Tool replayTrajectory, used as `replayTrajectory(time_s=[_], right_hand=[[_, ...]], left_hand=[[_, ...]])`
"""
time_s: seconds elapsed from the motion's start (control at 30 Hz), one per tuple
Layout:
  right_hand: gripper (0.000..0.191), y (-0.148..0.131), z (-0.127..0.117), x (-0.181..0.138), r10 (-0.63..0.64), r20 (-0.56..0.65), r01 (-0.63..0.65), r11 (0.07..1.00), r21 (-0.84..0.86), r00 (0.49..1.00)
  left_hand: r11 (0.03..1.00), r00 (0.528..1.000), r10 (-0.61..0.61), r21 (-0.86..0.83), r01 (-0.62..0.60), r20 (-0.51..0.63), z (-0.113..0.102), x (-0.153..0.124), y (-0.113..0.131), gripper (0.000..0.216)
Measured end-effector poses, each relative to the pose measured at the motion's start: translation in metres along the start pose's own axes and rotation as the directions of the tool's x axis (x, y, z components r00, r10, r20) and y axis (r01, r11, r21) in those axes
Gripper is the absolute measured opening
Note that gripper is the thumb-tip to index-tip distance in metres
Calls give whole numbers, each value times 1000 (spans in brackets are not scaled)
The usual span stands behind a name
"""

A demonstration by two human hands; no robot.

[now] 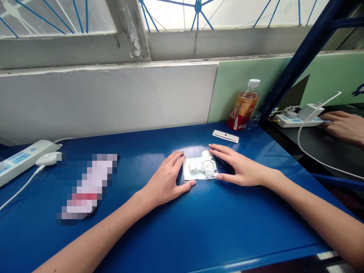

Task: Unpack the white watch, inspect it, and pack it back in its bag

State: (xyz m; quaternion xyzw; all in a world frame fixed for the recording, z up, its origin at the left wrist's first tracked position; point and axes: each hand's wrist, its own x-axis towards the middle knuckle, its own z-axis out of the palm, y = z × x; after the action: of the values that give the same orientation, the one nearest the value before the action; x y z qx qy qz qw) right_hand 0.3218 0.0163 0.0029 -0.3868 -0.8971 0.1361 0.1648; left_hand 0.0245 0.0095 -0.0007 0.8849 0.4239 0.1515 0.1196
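A small clear plastic packet (196,168) with a white watch (207,165) inside lies flat on the blue table (199,227). My left hand (167,180) rests palm down at the packet's left edge, fingers stretched out and its thumb at the packet's lower corner. My right hand (237,167) lies flat against the packet's right edge, fingers extended and touching it. Neither hand grips anything.
A white flat strip (225,136) lies behind the packet. An orange drink bottle (243,106) stands at the back right. A white power strip (21,159) and cable sit at far left beside a blurred-out object (88,185). Another person's hand (342,127) rests at a second power strip (295,120).
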Motion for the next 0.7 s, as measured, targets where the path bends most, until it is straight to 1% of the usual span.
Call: replayTrajectory(time_s=[0.17,0.27,0.4,0.47,0.5,0.57,0.63,0.7], right_hand=[[72,2,2,1,-8,2,8,1000,6,1000],[71,3,3,0,-6,15,6,1000,8,1000],[83,2,1,0,-22,25,22,1000,-4,999],[84,1,-2,1,-58,12,58,998,-2,998],[79,0,-3,2,-80,5,80,997,4,997],[64,-2,-5,4,-120,-20,120,992,22,993],[50,-3,-6,5,-145,-76,149,988,42,986],[39,-4,-5,5,-156,-142,167,983,72,977]], left_hand=[[1000,1000,18,-7,-18,-3,-1,1,-1,78],[998,998,60,-28,-61,-32,-2,2,0,67],[992,991,121,-26,-123,-61,-2,3,0,52],[991,989,132,-21,-134,-68,-1,3,-1,49],[990,988,135,-20,-137,-71,-1,3,-1,47],[989,987,140,-28,-143,-83,-1,2,-2,45],[989,986,135,-47,-140,-99,-2,2,-3,43],[988,985,124,-74,-133,-120,-2,1,-3,41]])
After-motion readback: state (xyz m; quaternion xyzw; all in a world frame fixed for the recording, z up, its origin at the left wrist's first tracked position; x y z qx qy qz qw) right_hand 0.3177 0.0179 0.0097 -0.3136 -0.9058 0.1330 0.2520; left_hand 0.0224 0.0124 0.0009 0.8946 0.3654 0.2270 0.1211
